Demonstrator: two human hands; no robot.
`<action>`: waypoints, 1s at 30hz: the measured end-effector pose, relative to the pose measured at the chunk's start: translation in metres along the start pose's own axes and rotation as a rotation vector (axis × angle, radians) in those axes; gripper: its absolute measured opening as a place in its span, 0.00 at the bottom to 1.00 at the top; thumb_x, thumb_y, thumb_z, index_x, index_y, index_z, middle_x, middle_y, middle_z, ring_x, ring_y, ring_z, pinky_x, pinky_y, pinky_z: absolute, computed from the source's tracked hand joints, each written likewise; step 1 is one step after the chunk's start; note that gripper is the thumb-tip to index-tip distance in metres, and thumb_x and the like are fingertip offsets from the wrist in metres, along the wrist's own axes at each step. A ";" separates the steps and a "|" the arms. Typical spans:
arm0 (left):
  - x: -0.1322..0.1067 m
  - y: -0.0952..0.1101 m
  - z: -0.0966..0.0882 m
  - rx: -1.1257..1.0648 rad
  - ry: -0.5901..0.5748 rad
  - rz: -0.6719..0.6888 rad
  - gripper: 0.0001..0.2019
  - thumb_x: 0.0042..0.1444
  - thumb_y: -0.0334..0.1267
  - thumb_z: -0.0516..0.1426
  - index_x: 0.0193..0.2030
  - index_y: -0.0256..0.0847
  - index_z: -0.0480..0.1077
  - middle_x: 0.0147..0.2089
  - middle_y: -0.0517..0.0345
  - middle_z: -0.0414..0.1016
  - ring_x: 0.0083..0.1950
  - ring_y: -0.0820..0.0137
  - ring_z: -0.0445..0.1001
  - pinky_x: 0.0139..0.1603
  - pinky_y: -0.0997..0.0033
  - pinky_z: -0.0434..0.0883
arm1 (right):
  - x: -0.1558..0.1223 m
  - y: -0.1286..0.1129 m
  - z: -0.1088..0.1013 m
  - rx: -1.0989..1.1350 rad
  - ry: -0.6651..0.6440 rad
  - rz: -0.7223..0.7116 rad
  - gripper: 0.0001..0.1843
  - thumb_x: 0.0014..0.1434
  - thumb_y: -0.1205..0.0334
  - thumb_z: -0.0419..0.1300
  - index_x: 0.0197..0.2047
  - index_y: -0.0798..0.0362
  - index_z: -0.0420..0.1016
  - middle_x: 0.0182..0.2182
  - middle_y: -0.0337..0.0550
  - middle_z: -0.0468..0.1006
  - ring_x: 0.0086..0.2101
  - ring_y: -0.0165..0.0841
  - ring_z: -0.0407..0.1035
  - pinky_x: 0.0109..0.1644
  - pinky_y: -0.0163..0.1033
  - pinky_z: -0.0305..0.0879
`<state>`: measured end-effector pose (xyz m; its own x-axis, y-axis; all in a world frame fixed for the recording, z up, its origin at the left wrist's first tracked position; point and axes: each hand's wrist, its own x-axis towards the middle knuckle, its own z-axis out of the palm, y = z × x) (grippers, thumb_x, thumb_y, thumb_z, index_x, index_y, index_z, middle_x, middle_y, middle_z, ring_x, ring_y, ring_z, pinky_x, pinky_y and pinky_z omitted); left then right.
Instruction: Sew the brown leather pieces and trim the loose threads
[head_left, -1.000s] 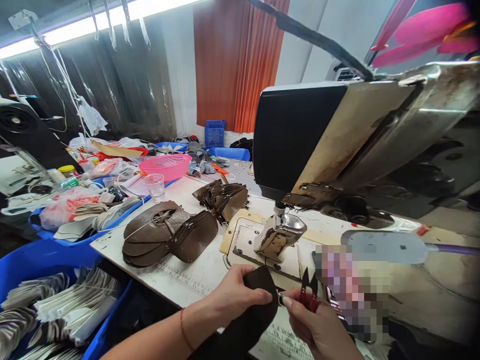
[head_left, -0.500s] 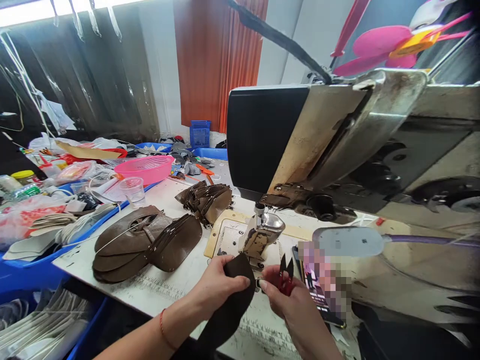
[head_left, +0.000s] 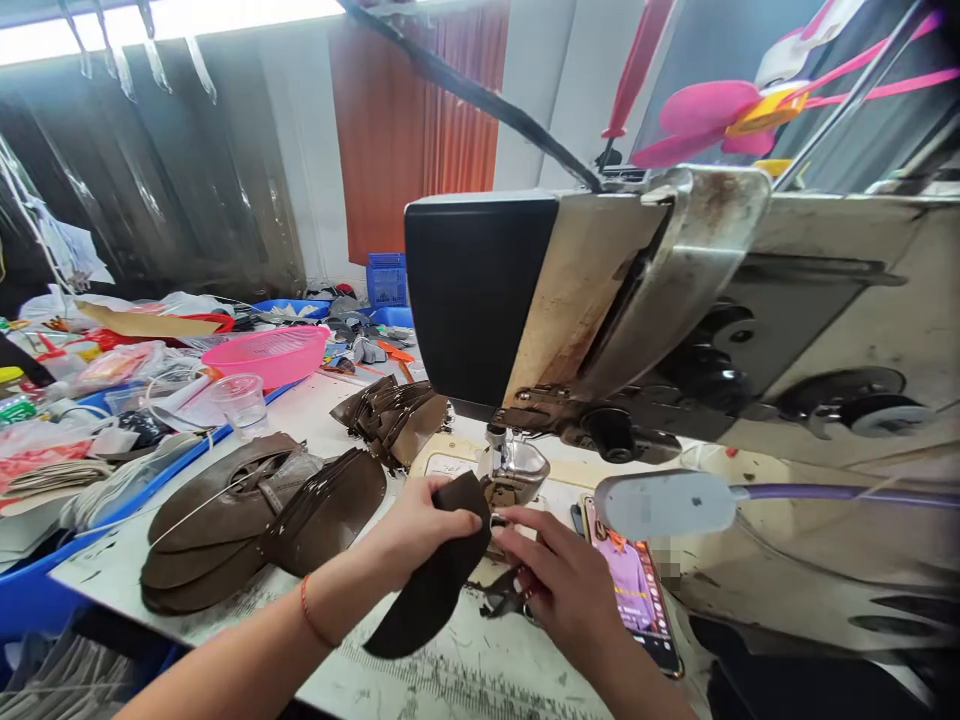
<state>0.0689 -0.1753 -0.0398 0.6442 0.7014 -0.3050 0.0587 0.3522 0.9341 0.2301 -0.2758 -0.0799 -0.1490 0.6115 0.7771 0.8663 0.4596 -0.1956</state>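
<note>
Above the ruled white tabletop [head_left: 352, 690], dark brown piece [head_left: 431, 590] pinched in left hand [head_left: 424, 525], right hand [head_left: 566, 575] gripping blurred snips [head_left: 506, 596], fingertips at the piece's edge, lit phone [head_left: 634, 590] just right, stacked brown pieces [head_left: 334, 505] left, machine post [head_left: 525, 468] behind, partly blocked, sewing machine head [head_left: 480, 300] overhanging, pink basket [head_left: 266, 357], orange curtain [head_left: 390, 150] farthest.

A clear plastic cup [head_left: 238, 402] stands near a pink basket [head_left: 274, 352]. A blue crate [head_left: 387, 282] sits by an orange curtain [head_left: 416, 140]; pink blades [head_left: 705, 112], probably a fan's, show upper right.

A dark brown curved panel [head_left: 433, 582] tilts, rounded end up, beside partly hidden snips [head_left: 505, 596].
</note>
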 end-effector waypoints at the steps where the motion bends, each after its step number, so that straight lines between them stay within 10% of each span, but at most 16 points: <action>1: 0.005 0.006 0.000 0.016 -0.003 0.007 0.12 0.37 0.35 0.63 0.32 0.35 0.70 0.24 0.62 0.71 0.23 0.74 0.67 0.25 0.75 0.64 | 0.002 0.005 0.000 -0.042 0.011 -0.017 0.24 0.53 0.79 0.52 0.48 0.48 0.73 0.45 0.47 0.77 0.36 0.32 0.75 0.36 0.34 0.71; 16: 0.054 0.033 0.010 0.045 -0.034 0.158 0.10 0.37 0.32 0.62 0.30 0.34 0.73 0.27 0.59 0.74 0.27 0.74 0.69 0.30 0.74 0.65 | 0.026 0.042 0.004 0.021 0.125 0.091 0.19 0.58 0.75 0.55 0.49 0.46 0.72 0.45 0.46 0.77 0.44 0.38 0.74 0.44 0.44 0.75; 23: 0.068 0.021 0.006 0.036 -0.026 0.304 0.08 0.39 0.33 0.64 0.30 0.37 0.76 0.29 0.59 0.76 0.34 0.68 0.73 0.41 0.70 0.69 | 0.013 0.058 0.011 -0.023 0.127 0.111 0.16 0.60 0.67 0.60 0.51 0.47 0.74 0.46 0.49 0.79 0.39 0.37 0.77 0.27 0.32 0.73; 30: 0.074 0.019 0.005 0.044 -0.063 0.335 0.11 0.40 0.37 0.67 0.32 0.37 0.78 0.31 0.58 0.77 0.38 0.65 0.74 0.45 0.67 0.69 | 0.008 0.071 0.006 -0.114 0.111 0.035 0.16 0.58 0.66 0.61 0.51 0.49 0.76 0.46 0.48 0.79 0.46 0.44 0.75 0.48 0.47 0.74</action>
<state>0.1209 -0.1198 -0.0432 0.6789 0.7336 0.0304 -0.1315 0.0807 0.9880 0.2882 -0.2344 -0.0910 -0.0695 0.5483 0.8334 0.9197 0.3588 -0.1594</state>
